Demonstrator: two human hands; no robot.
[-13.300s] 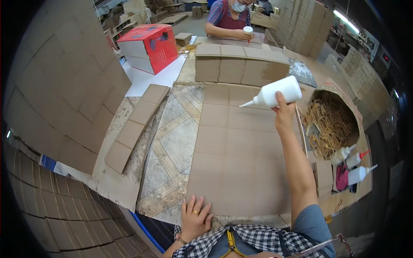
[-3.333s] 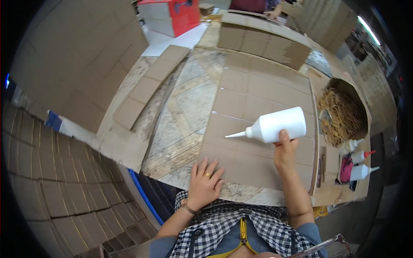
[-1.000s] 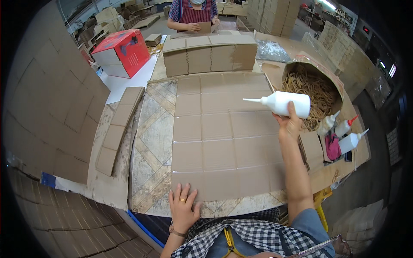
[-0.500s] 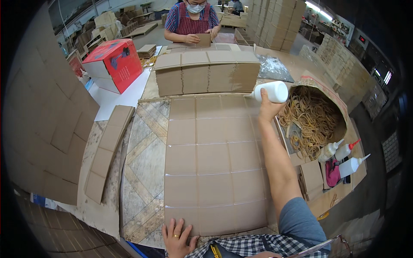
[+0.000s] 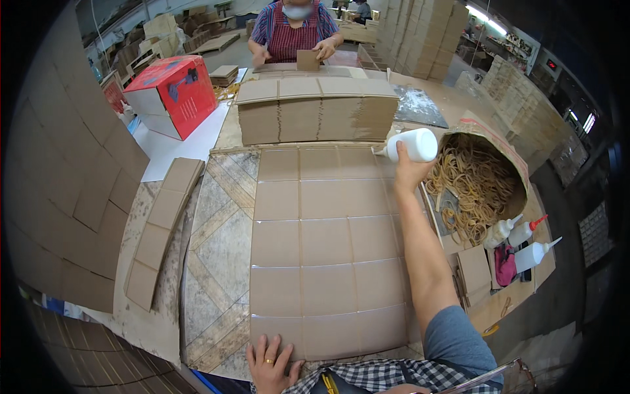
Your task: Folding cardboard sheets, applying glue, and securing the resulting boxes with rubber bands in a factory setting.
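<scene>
In a workshop, a patterned table (image 5: 220, 253) is partly covered by card (image 5: 328, 243) and exposed at left, bounded by a stack (image 5: 315, 121) beyond and a sack (image 5: 495, 141) of bands at right. The bottle (image 5: 418, 144) is gripped in the right hand (image 5: 410, 172), near the card's far right corner, its nozzle (image 5: 379, 152) tip indistinct. On the near edge the left hand (image 5: 270, 366) is laid, spread, nothing held, its forearm cut off from view.

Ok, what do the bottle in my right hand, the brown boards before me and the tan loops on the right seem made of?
The bottle looks plastic: white, smooth, softly shiny. The brown boards are likely cardboard: flat, plain, mostly matte. The tan loops may be rubber: dull, bendy, tangled.
</scene>
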